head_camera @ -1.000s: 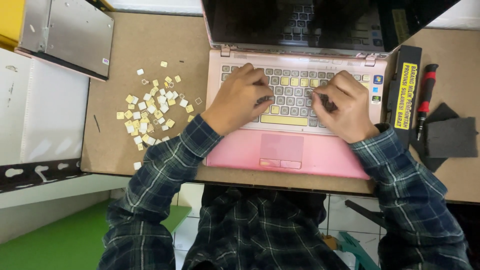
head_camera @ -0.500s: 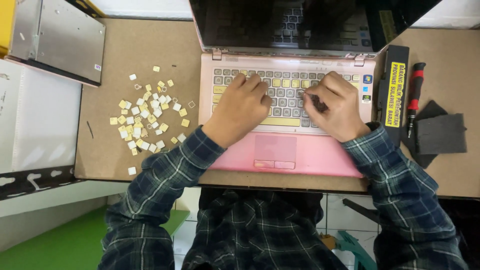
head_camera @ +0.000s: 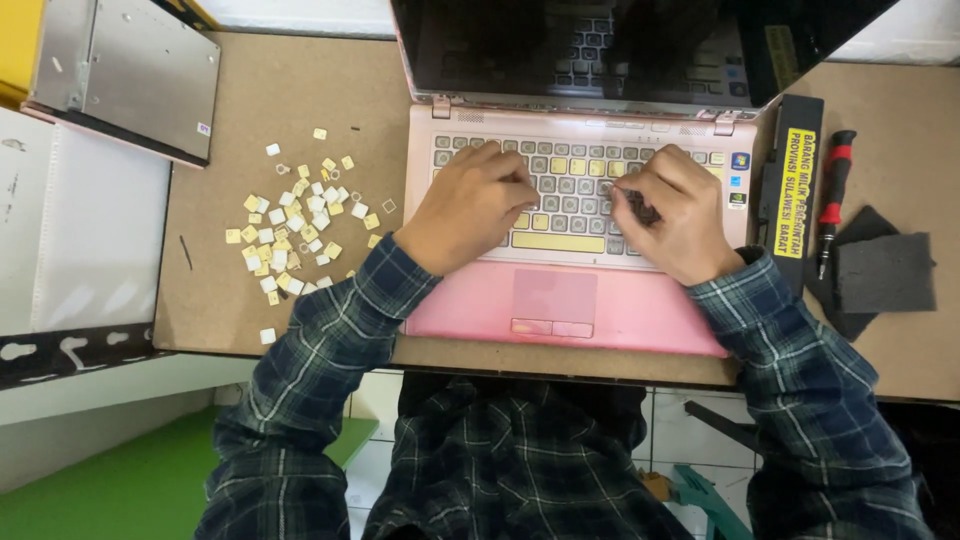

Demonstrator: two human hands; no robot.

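At the far left of the board, a loose heap of removed keycaps (head_camera: 295, 235) is scattered, well apart from the pink laptop (head_camera: 580, 300). The left hand (head_camera: 470, 205) is laid curled on the keyboard (head_camera: 575, 195), whose long axis runs left to right. The right hand (head_camera: 675, 210) is nearer the gap, pinched narrowly on something dark that cannot be made out.

Dark laptop screen (head_camera: 600, 50) up top; yellow rectangular label (head_camera: 793, 192) on black battery (head_camera: 790, 110) right.
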